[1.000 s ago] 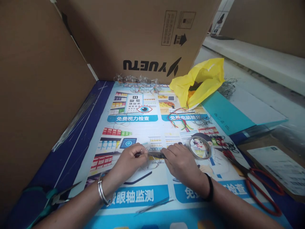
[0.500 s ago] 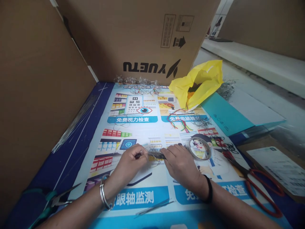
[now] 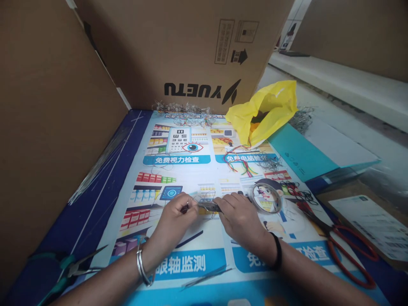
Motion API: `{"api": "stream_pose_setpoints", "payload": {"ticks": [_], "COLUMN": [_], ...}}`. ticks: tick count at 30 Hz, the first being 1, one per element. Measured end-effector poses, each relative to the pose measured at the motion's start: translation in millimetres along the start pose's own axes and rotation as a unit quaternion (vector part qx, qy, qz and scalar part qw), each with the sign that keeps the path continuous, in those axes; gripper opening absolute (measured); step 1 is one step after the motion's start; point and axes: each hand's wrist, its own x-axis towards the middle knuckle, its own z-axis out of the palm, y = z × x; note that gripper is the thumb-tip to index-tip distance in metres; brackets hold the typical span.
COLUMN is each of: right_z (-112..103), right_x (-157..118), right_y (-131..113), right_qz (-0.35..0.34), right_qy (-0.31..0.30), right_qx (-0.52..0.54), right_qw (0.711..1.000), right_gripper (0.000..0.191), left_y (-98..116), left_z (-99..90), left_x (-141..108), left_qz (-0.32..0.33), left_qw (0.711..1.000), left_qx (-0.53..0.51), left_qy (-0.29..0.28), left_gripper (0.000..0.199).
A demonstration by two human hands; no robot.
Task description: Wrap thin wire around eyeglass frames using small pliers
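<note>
Your left hand (image 3: 181, 210): pinched shut on wire (image 3: 211, 196) | your right hand (image 3: 244, 216): palm down, closed round pliers (image 3: 208, 206), handles mostly hidden

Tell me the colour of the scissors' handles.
The scissors' handles are red, seen best in the head view.

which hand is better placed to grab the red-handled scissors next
Probably the right hand: the red-handled scissors lie on its side, while the left hand is farther off. The right would likely have to put down the dark tool first.
</note>
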Motion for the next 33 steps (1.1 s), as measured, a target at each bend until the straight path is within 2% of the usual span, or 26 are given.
{"api": "stream_pose_setpoints", "payload": {"ticks": [12,19,26,33], "right_z": [1.0,0.3,-1.4,-0.6], "right_x": [-1.0,-0.1,0.2,0.1], "right_y": [2.1,3.8,4.1,6.6], "right_qz": [-0.008,-0.010,-0.014,-0.012], "right_qy": [0.008,-0.004,-0.013,-0.026], "right_qx": [0.006,-0.004,0.017,0.030], "right_qw": [1.000,1.000,1.000,0.999], "right_gripper": [0.022,0.023,0.022,0.020], "left_y": [-2.3,0.1,-1.1,-1.1], "left_z": [0.7,-2.8,-7.3,-8.5], "left_x": [-0.3,2.3,5.6,6.8], "left_qz": [-0.011,-0.062,-0.049,-0.066], "left_qw": [1.000,0.995,0.995,0.992], "left_qx": [-0.011,-0.058,-0.035,-0.042], "left_qy": [0.003,-0.044,-0.077,-0.096], "left_gripper": [0.011,0.009,0.011,0.013]}}
